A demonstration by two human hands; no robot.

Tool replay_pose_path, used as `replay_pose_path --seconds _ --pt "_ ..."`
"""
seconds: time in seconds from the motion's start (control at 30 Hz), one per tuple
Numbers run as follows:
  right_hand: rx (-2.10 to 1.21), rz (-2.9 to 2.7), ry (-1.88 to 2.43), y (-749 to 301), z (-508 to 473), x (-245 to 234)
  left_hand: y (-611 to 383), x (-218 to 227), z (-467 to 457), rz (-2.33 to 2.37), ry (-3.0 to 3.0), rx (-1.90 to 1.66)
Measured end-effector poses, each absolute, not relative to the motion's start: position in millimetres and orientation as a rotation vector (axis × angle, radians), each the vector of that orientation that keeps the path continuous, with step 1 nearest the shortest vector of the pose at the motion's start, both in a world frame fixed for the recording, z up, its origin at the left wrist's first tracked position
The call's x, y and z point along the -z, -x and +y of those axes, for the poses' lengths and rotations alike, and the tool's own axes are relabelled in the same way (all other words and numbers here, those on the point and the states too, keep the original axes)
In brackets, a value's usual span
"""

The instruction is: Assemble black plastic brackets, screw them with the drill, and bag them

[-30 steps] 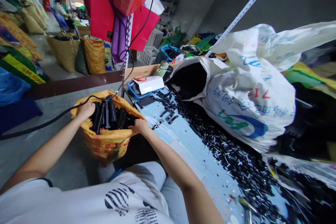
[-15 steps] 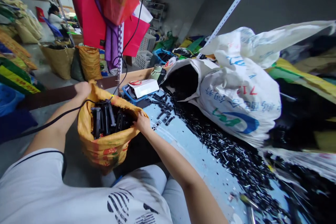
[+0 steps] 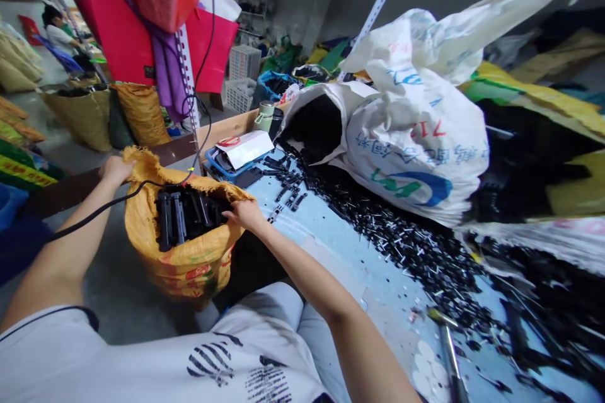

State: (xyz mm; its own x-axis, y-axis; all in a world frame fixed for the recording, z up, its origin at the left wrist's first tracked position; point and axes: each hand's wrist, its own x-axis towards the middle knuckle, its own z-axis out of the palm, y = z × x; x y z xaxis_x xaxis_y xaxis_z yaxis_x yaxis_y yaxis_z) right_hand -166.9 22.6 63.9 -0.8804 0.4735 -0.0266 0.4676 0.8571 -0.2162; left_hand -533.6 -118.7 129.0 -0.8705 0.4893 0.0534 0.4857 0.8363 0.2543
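An orange woven sack [image 3: 184,264] hangs beside my lap, its mouth spread between my two hands. Inside it lie several long black plastic parts [image 3: 178,217]. My left hand [image 3: 116,170] is closed on the far left of the sack's frayed rim. On the opposite side, my right hand [image 3: 246,213] grips the rim, its thumb over the inner edge and the other fingers hidden by the cloth. A black cable [image 3: 113,203] runs across in front of the sack's mouth, past my left forearm.
On the blue tabletop [image 3: 326,258] lies a heap of small black parts [image 3: 406,252]. A white woven sack [image 3: 416,138] rests on its side behind them. There are also a hammer [image 3: 449,346], a blue tray [image 3: 227,167] and a green cup [image 3: 265,116]. A person [image 3: 61,34] sits far left.
My view has turned a little to the right, so the surroundings appear further left. Both hands keep their hold on the orange sack, and the black parts inside have shifted.
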Motion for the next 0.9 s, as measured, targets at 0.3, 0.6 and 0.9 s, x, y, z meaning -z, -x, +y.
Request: replay_pose_path --seconds 0.3,0.6,0.9 --pt "-0.281 -3.04 0.034 145.9 -18.7 -64.1 438.8 -117.3 -129.0 3.318 -1.161 -0.234" --pt "-0.701 -2.475 0.617 33.3 -4.6 -49.2 244.7 -86.5 -84.4 2.397 -2.151 -0.691" --pt "-0.899 -1.987 1.078 -107.3 -29.8 -3.7 131.7 -34.2 14.6 2.418 -2.06 -0.19"
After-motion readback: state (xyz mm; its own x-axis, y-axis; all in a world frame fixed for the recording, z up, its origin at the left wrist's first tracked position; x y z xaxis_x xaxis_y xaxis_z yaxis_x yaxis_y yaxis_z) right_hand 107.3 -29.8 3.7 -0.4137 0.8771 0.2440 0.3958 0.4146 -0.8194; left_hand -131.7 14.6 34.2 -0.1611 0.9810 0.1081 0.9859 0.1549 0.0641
